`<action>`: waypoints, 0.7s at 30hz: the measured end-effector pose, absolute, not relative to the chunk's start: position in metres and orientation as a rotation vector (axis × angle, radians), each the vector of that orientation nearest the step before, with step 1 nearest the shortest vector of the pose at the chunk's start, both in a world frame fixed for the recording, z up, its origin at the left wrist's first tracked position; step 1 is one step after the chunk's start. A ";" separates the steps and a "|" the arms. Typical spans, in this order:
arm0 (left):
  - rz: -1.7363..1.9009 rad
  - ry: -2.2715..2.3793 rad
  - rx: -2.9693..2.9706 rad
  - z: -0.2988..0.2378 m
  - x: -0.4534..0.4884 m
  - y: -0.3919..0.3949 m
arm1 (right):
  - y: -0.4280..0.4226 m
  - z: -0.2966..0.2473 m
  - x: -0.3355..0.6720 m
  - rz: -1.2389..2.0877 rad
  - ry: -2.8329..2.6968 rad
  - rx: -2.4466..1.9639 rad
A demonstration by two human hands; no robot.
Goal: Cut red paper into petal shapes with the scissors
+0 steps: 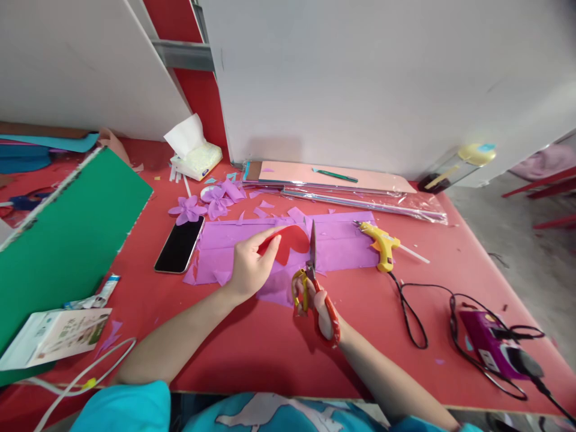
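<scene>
My left hand [251,264] pinches a red paper piece with a rounded edge [290,241], held over a purple paper sheet [342,240] that lies on the red table [252,348]. My right hand [317,309] grips orange-handled scissors [315,282], fingers through the loops. The blades point up and meet the right edge of the red piece.
A black phone [180,245] and purple paper flowers [211,204] lie to the left. A yellow glue gun [381,241] with a black cord sits to the right, a purple device [488,342] beyond it. A green board [67,240], tissue pack [195,157], pink sheets [337,177] and scraps surround.
</scene>
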State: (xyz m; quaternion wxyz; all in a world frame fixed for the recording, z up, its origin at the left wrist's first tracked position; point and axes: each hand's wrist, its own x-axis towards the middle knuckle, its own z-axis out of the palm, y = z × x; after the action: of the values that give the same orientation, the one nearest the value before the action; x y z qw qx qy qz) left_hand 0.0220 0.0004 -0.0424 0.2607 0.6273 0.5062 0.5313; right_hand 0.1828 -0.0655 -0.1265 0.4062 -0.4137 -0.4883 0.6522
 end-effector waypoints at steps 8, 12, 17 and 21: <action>1.459 1.387 1.699 -0.043 0.024 0.000 | -0.065 -0.122 0.179 1.662 -1.139 -1.114; 1.454 1.382 1.697 -0.043 0.024 0.000 | -0.065 -0.121 0.178 1.676 -1.132 -1.036; 1.433 1.394 1.692 -0.042 0.024 -0.001 | -0.065 -0.118 0.177 1.683 -1.135 -1.065; 1.415 1.414 1.690 -0.043 0.023 -0.001 | -0.062 -0.115 0.176 1.734 -1.067 -1.140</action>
State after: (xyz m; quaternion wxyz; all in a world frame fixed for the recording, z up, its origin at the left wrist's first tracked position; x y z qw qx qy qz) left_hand 0.0226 -0.0006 -0.0425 0.2584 0.6233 0.5217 0.5221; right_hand 0.1758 -0.0621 -0.1150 0.3934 -0.4491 -0.4204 0.6833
